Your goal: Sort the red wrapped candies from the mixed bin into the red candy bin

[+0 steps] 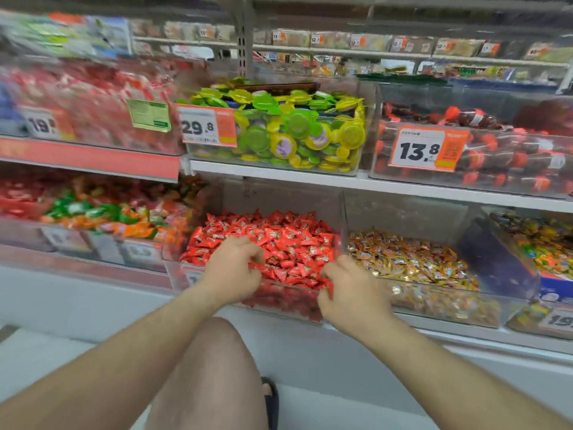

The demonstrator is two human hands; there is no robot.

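Observation:
A clear bin (288, 301) on the lower shelf is heaped with red wrapped candies (294, 243). My left hand (232, 268) hovers over the bin's front left part, its fingers curled and pinching red wrappers at the pile's surface. Over the front right corner, my right hand (350, 290) has curled fingers holding a red candy (328, 286) by the bin's edge. Immediately right stands a bin of gold wrapped candies (406, 259). To the left lies a blurred bin of mixed green, orange and red candies (93, 212).
The upper shelf holds bins of green and yellow round sweets (294, 135), dark red packs (496, 150) and red sweets (93, 100), with price tags in front. My bare knee (210, 367) is below the hands. A multicoloured candy bin (545, 252) sits far right.

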